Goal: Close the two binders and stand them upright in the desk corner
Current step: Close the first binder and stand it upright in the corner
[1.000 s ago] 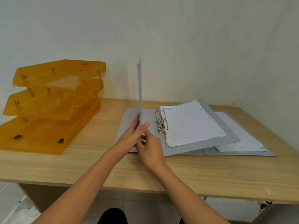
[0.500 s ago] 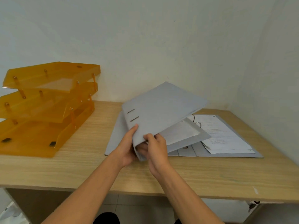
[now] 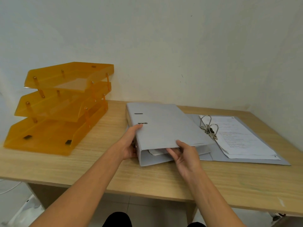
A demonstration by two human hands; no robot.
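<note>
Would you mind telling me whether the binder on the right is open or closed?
Open. The right binder lies flat with its cover spread, its metal rings exposed and the papers showing face up.

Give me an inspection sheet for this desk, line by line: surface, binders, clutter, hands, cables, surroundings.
Surface: wooden desk, front part bare.
Job's things: closed grey binder lying flat, overlapping the open binder; that one shows raised rings and loose papers.
Clutter: orange three-tier tray at the left.
Hands: left hand at the closed binder's spine; right hand gripping its front edge.
Cables: white cable below the desk, left.
Surroundings: plain walls meeting at a corner, far right.
</note>
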